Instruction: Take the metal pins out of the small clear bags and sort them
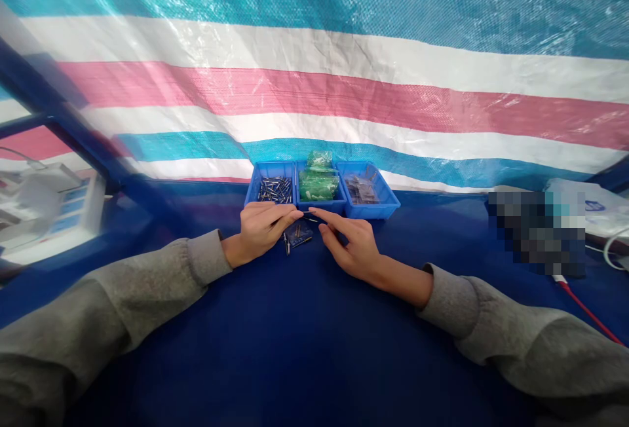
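Note:
My left hand (265, 227) is closed, with thumb and index finger pressed together at the front edge of the blue bins. Whatever is in that pinch is too small to make out. My right hand (351, 247) faces it, its index finger stretched out towards the left fingertips and its thumb held apart below. A thin slender piece (310, 219) shows between the two hands. Just beneath lies a small clear plastic bag (297, 236) with slim metal parts on or in it. Another metal pin (287, 245) lies at its left side.
Three blue bins stand in a row: the left bin (249, 192) holds many metal pins, the middle bin (322, 206) green packets, the right bin (390, 201) clear bags. A pixelated dark object (540, 234) with a red cable (590, 312) lies right. Striped sheeting (344, 93) hangs behind.

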A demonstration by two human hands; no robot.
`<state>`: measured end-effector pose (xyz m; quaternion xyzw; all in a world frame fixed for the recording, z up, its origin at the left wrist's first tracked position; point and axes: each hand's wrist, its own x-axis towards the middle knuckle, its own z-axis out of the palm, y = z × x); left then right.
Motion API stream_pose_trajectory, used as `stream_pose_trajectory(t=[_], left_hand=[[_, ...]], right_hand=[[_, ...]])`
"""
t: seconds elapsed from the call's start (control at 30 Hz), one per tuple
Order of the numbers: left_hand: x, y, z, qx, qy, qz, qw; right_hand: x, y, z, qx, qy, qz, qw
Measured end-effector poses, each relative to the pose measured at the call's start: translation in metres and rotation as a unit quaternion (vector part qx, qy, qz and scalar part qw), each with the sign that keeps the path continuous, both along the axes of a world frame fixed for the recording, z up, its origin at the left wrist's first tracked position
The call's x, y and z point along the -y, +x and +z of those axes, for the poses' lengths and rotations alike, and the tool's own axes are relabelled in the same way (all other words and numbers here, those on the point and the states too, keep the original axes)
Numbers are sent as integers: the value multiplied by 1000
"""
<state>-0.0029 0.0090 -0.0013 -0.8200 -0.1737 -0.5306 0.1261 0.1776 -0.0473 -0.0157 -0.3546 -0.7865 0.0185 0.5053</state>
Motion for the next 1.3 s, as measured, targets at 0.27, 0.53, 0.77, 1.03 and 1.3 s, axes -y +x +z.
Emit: stream_pose_trajectory(t=[0.27, 0.53, 0.77, 1.03, 1.3], left_hand=[[0, 1, 1, -2, 6, 4, 1000], [1, 0, 1, -5, 6, 0, 1000], [2, 1, 3, -12, 23, -17, 1000], [1, 1, 2, -10, 17, -17, 1000], [2, 1, 3, -4, 23, -20, 1000]], right_hand=[[1, 0, 2, -4, -21, -5, 1000], [0, -1, 2, -19, -38, -1, 999], [0, -1, 2, -13, -43, 1, 999], [0, -1, 1, -12, -36, 4, 999], [0, -1, 2, -7, -35, 4, 999]])
